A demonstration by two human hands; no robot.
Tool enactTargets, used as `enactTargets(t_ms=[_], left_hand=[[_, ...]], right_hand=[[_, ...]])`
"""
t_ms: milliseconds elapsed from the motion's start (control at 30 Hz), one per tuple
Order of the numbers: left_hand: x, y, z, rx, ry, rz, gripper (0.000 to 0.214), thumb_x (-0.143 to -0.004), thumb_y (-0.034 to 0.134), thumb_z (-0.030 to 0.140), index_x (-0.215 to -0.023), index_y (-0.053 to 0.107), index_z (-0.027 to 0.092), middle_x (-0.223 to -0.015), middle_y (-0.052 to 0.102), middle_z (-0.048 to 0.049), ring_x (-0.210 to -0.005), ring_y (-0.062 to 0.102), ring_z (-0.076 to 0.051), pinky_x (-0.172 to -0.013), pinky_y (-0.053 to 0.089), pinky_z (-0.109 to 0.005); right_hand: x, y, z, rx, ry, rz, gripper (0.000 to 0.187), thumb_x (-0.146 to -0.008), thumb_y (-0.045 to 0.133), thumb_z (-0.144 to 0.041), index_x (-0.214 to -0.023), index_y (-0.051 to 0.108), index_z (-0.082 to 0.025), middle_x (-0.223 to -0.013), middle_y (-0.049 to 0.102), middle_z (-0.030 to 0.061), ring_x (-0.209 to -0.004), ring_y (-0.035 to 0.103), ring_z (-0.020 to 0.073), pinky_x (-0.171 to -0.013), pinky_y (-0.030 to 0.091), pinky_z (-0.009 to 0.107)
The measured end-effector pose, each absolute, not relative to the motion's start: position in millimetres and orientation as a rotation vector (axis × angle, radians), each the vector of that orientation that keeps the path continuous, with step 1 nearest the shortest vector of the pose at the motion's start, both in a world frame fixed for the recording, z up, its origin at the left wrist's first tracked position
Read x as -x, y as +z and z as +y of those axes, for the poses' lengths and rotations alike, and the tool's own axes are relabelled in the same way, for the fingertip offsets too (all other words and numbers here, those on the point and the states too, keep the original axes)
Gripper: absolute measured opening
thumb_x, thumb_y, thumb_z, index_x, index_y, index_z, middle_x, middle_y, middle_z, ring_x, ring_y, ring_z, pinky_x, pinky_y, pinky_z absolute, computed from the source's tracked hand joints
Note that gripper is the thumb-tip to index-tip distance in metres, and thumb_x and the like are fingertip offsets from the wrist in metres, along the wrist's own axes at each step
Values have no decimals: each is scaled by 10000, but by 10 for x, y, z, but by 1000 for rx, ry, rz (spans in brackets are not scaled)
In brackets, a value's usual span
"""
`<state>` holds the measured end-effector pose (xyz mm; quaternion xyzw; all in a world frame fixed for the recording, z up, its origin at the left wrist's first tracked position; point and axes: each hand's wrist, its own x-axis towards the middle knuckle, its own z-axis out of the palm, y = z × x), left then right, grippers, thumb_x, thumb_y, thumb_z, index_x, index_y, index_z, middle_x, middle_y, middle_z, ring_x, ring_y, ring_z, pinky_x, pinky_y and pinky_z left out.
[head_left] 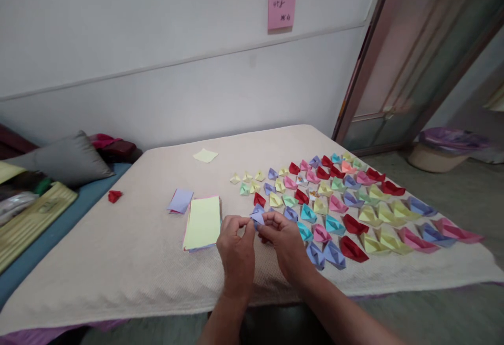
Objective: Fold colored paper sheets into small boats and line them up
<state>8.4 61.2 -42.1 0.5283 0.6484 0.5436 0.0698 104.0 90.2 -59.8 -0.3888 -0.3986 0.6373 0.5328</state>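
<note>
My left hand (pixel 236 248) and my right hand (pixel 285 242) meet over the near edge of the cream-covered table (pixel 129 261). Both pinch one small lavender folded paper (pixel 258 215) between fingertips, held just above the cloth. A stack of coloured paper sheets (pixel 202 222) with a pale yellow sheet on top lies just left of my left hand. A loose lavender sheet (pixel 180 200) rests beside the stack. Rows of several folded paper boats (pixel 346 203) in red, pink, blue, green and yellow spread to the right of my hands.
A crumpled red paper (pixel 114 196) lies at the table's left. A single yellow sheet (pixel 205 155) sits near the far edge. Grey cushion (pixel 66 160) and bedding lie left. A pink note (pixel 281 8) hangs on the wall. A basin (pixel 437 157) stands by the door at right.
</note>
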Motion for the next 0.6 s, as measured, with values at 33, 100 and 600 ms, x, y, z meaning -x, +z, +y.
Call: enactTargets(t_ms=[33, 100, 600], left_hand=[[-77, -415, 614, -1575, 1622, 1943, 112, -760, 565, 131, -672, 615, 180, -702, 595, -2, -717, 560, -150, -687, 422, -260], [-74, -407, 613, -1545, 1588, 1914, 107, -753, 574, 131, -666, 617, 177, -691, 593, 1, -705, 559, -146, -679, 422, -256], [-52, -407, 639, -1281, 1505, 1526, 191, -786, 549, 243, -668, 682, 172, -1111, 598, -79, -1067, 535, -213, -903, 393, -315]], right_hand=[[-1033, -598, 902, 926, 1509, -969, 113, -640, 647, -151, -732, 590, -184, -559, 533, -63, -513, 466, 90, -485, 355, 210], [-1027, -600, 906, 928, 1486, -993, 146, -633, 627, -126, -759, 583, -186, -584, 552, -57, -525, 479, 94, -475, 358, 206], [-1155, -520, 1005, 974, 1517, -962, 184, -594, 584, -136, -773, 568, -176, -539, 529, -67, -441, 430, 74, -428, 318, 198]])
